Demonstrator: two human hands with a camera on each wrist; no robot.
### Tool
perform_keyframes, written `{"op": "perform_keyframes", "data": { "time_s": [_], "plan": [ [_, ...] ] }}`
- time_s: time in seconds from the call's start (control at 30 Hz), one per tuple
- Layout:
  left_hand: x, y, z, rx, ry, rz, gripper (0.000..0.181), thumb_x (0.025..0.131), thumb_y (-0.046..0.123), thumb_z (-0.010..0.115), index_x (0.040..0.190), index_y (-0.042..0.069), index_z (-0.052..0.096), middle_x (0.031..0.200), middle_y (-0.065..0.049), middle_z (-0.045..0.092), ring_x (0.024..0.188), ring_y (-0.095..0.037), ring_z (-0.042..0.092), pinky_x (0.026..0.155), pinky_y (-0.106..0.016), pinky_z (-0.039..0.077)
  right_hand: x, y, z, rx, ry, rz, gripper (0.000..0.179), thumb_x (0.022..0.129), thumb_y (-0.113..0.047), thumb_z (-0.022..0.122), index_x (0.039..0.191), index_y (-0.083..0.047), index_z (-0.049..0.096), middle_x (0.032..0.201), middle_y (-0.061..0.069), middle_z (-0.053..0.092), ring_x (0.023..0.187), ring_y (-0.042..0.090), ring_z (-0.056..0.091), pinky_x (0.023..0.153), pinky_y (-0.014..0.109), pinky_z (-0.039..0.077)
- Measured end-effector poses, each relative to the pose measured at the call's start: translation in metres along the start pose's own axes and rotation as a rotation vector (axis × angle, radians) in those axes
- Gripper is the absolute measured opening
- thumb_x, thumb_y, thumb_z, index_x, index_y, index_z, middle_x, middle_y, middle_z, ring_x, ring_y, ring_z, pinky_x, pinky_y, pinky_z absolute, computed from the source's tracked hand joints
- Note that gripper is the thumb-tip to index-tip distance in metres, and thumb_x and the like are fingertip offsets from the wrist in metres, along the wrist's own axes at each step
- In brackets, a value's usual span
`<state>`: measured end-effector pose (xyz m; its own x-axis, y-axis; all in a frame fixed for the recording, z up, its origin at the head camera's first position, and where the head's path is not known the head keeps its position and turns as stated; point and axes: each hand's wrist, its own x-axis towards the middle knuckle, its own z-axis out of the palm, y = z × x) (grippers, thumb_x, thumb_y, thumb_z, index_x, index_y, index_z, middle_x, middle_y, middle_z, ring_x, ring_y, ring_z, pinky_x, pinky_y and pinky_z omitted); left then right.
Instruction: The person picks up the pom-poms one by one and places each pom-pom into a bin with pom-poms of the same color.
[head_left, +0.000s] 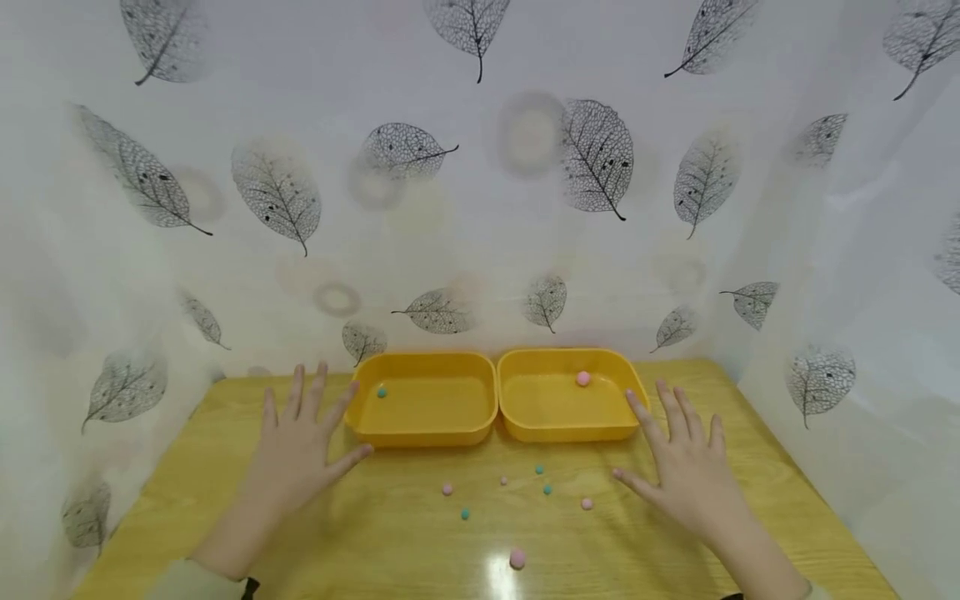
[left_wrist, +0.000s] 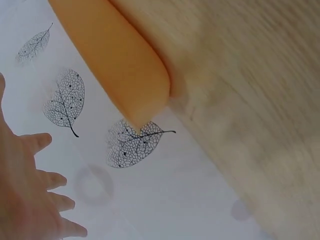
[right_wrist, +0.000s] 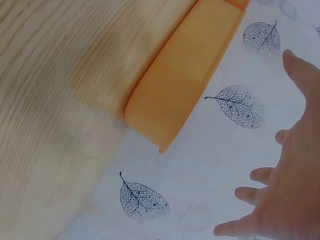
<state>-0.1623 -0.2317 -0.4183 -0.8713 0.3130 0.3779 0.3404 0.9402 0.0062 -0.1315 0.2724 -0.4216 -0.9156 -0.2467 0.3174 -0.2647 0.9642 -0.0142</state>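
My left hand is held with fingers spread beside the left yellow tray, holding nothing. On the other side, my right hand is spread the same way near the right yellow tray, also holding nothing. A teal ball lies inside the left tray; a pink ball lies in the right one. Between the hands, several small pink and teal balls are scattered on the table, among them a larger pink ball close to the front. Both wrist views show the spread fingers and a tray's outer side.
The two trays stand side by side at the back of the wooden table. A white curtain printed with dark leaves hangs behind it and along both sides. Light glares off the table near the front.
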Motion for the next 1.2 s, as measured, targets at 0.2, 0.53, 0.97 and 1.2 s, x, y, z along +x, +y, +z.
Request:
{"op": "perform_keyframes", "data": {
  "time_s": [0.2,0.53,0.97,1.2],
  "plan": [
    [0.011,-0.008,-0.001,0.023,0.000,0.041,0.091,0.098,0.081,0.043,0.167,0.023,0.035,0.174,-0.027,0.019,0.158,-0.058,0.020,0.126,-0.079,0.014,-0.001,0.001,-0.001,0.008,0.028,-0.021,0.113,0.087,-0.066,0.075,0.173,-0.029,0.011,0.172,0.029,0.023,0.152,0.056,0.032,0.109,0.090,0.027],
    [0.025,-0.014,0.001,0.008,-0.053,0.048,0.086,0.100,0.069,0.054,0.165,0.015,0.039,0.174,-0.029,0.020,0.159,-0.055,0.022,0.128,-0.075,0.018,-0.001,-0.005,0.002,0.072,0.101,-0.086,0.103,0.088,-0.051,0.081,0.169,-0.018,0.028,0.161,0.032,0.039,0.139,0.056,0.048,0.112,0.080,0.040],
    [0.033,-0.020,0.019,-0.035,-0.145,0.052,0.088,0.102,0.064,0.056,0.167,0.009,0.033,0.174,-0.029,0.017,0.161,-0.051,0.019,0.131,-0.068,0.018,-0.004,-0.017,0.015,0.233,0.197,-0.142,0.087,0.090,-0.038,0.082,0.163,-0.012,0.041,0.150,0.024,0.055,0.131,0.047,0.057,0.108,0.070,0.048],
    [0.034,-0.023,0.030,-0.068,-0.171,0.070,0.089,0.103,0.062,0.056,0.167,0.006,0.030,0.175,-0.027,0.017,0.161,-0.049,0.020,0.132,-0.065,0.019,-0.006,-0.024,0.025,0.266,0.221,-0.157,0.076,0.094,-0.040,0.077,0.156,-0.006,0.050,0.145,0.019,0.061,0.128,0.039,0.060,0.108,0.062,0.051]
  ]
}}
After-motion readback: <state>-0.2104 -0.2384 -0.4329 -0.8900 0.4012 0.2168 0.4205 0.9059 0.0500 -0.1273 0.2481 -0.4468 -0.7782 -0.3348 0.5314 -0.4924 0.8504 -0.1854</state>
